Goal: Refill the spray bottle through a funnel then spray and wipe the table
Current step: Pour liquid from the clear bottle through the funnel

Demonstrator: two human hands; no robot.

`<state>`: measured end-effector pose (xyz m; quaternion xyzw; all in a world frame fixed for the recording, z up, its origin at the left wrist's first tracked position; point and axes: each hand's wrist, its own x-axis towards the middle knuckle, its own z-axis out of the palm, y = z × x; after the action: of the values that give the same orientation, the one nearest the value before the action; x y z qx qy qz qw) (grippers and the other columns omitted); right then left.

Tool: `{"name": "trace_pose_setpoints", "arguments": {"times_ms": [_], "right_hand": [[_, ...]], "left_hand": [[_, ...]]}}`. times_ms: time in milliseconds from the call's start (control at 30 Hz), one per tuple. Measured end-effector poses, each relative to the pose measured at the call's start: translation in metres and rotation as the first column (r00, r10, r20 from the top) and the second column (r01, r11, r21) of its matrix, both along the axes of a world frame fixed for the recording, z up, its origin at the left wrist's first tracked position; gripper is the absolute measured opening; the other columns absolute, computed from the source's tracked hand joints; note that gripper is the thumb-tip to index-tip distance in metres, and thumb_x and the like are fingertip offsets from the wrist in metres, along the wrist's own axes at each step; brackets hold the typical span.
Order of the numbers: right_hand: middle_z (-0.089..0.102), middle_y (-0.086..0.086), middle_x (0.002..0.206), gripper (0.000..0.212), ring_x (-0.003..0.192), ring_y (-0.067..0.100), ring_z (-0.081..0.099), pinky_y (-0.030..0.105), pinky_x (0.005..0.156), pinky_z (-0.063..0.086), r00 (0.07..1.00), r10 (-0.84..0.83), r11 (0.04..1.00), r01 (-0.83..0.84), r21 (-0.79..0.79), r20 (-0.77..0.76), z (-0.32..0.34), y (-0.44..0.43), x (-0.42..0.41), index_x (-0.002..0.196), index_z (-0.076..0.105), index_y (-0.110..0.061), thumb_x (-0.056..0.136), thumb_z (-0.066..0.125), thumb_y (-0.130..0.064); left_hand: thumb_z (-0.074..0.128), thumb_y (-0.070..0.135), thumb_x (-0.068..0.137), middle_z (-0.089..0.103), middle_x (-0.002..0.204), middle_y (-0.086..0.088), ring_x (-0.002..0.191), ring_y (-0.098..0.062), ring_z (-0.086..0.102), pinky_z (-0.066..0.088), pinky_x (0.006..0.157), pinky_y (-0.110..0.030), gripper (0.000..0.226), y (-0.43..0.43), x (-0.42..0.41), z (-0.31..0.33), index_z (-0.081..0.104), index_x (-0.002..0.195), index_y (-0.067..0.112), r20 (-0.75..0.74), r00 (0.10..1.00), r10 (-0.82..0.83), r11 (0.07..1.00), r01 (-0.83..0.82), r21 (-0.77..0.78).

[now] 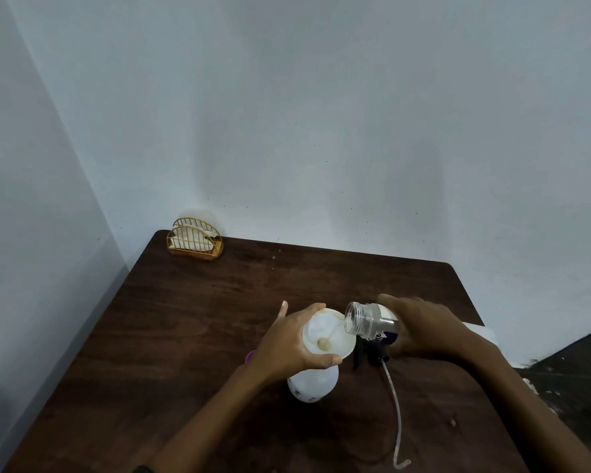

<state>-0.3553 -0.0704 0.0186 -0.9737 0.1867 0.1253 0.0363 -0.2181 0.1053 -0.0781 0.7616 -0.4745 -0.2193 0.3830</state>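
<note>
Pale walls meet in a corner behind a dark wooden table (185,319); a wire napkin holder (194,237) stands at its far left corner.

Head view: the white spray bottle (313,384) stands upright near the table's middle, with a white funnel (328,331) seated in its neck. The left hand (287,339) curls round the funnel rim, thumb on the near edge. The right hand (420,327) wraps a clear refill bottle (369,322), tilted with its open mouth just above the funnel; a thin stream appears to run in. The black spray head (372,358) lies on the table beside the bottle, its dip tube (397,414) trailing toward the viewer.

Handling: the funnel is likely light, rigid plastic and top-heavy once loaded, so brace it at the rim. The spray bottle probably gains weight as it fills; grip its body, not the neck. Wet plastic may be slippery.
</note>
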Motion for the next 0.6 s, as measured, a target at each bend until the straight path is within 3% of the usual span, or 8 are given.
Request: {"name": "trace_pose_setpoints", "arguments": {"times_ms": [267,400,600], "right_hand": [[0.059,-0.011,0.087,0.043,0.077,0.015,0.054,0.031,0.064,0.047,1.000,-0.001,1.000,0.001,-0.003,0.007,0.0012,-0.0015,0.0000,0.097,0.044,-0.030,0.064,0.070,-0.037],[0.054,-0.012,0.082,0.042,0.074,0.014,0.051,0.026,0.056,0.040,1.000,0.009,1.000,-0.009,0.001,0.001,0.0031,-0.0012,0.0005,0.088,0.035,-0.034,0.065,0.070,-0.037],[0.053,-0.012,0.083,0.042,0.075,0.014,0.052,0.027,0.057,0.039,1.000,0.004,1.000,-0.004,0.002,-0.005,0.0055,0.0001,0.0014,0.090,0.036,-0.033,0.066,0.070,-0.036]], "left_hand": [[0.054,0.074,0.056,0.048,0.139,0.012,0.125,-0.001,0.044,-0.012,0.113,-0.027,0.100,0.0000,-0.0002,0.0040,0.035,0.142,0.026,-0.002,1.000,-0.003,1.000,0.003,-0.002],[0.054,0.074,0.056,0.048,0.139,0.013,0.126,0.000,0.044,-0.011,0.116,-0.030,0.100,0.0004,-0.0007,0.0050,0.036,0.141,0.025,-0.009,1.000,-0.005,1.000,0.005,-0.009],[0.054,0.075,0.056,0.047,0.140,0.013,0.127,0.000,0.043,-0.012,0.113,-0.027,0.101,-0.0006,0.0001,0.0046,0.035,0.142,0.025,-0.010,1.000,-0.008,1.000,0.008,-0.009]]}}
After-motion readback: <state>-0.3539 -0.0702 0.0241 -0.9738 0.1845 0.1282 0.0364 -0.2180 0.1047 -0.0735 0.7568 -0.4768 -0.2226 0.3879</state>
